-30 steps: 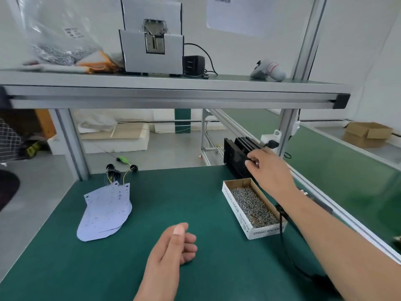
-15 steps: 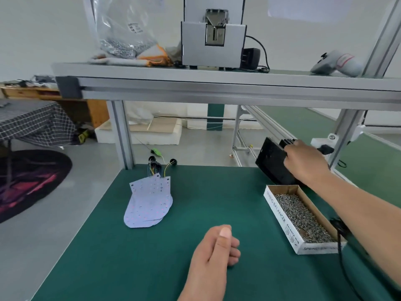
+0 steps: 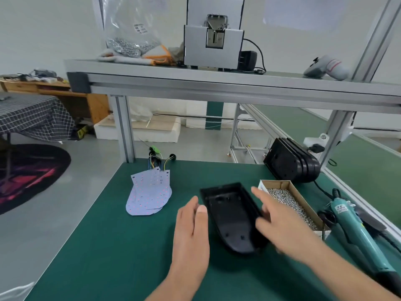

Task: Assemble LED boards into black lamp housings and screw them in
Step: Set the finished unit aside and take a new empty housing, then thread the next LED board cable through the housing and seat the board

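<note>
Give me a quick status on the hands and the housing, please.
Housing flat on mat, cavity up, no board in it. Left hand open at its left rim, right hand open at its right rim. Boards apart, to its left.

black housing [image 3: 233, 216] | green mat [image 3: 112, 246] | teal screwdriver [image 3: 358, 231] | white boards [image 3: 149, 192], red dots

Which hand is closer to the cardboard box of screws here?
Right. The right hand is at the right edge of the black lamp housing, beside the box of screws; the left hand is at its left edge, farther away.
</note>
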Tool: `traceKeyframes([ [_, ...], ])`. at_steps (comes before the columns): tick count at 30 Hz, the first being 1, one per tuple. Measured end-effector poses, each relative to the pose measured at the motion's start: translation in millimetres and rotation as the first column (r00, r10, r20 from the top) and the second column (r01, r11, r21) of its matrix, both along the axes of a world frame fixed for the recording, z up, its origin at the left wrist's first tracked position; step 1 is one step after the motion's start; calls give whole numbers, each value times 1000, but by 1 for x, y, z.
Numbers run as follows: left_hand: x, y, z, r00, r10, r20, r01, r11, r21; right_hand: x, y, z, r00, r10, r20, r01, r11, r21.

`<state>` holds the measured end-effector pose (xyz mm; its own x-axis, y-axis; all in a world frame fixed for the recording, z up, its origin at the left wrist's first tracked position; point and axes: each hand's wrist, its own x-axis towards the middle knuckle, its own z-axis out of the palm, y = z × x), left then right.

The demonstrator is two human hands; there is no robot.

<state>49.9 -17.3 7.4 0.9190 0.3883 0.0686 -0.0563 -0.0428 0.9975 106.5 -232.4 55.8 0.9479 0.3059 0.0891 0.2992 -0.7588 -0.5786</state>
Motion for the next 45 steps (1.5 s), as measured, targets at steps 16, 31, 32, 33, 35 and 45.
traceKeyframes([
  [16, 8, 7, -1, 994, -39, -105, 61, 973, 220, 45, 27, 19, 996, 44, 82, -44, 999, -2],
  [31, 10, 8, -2, 991, 137, 5, -137, 990, 43, 243, 230, -15, 845, 529, 80, -464, 799, -384],
  [32, 10, 8, -2, 990, 142, 6, -142, 989, 36, 244, 236, -16, 836, 544, 67, -476, 782, -403],
  [33, 10, 7, -2, 989, 148, 3, -148, 989, 31, 244, 241, -17, 827, 560, 58, -487, 763, -426],
  [35, 11, 7, -1, 987, 158, -6, -158, 987, 20, 242, 246, -20, 813, 578, 67, -482, 733, -479],
  [45, 12, 11, -4, 978, 175, 113, -184, 980, 76, 221, 197, 3, 804, 483, 347, -428, 875, -227],
])
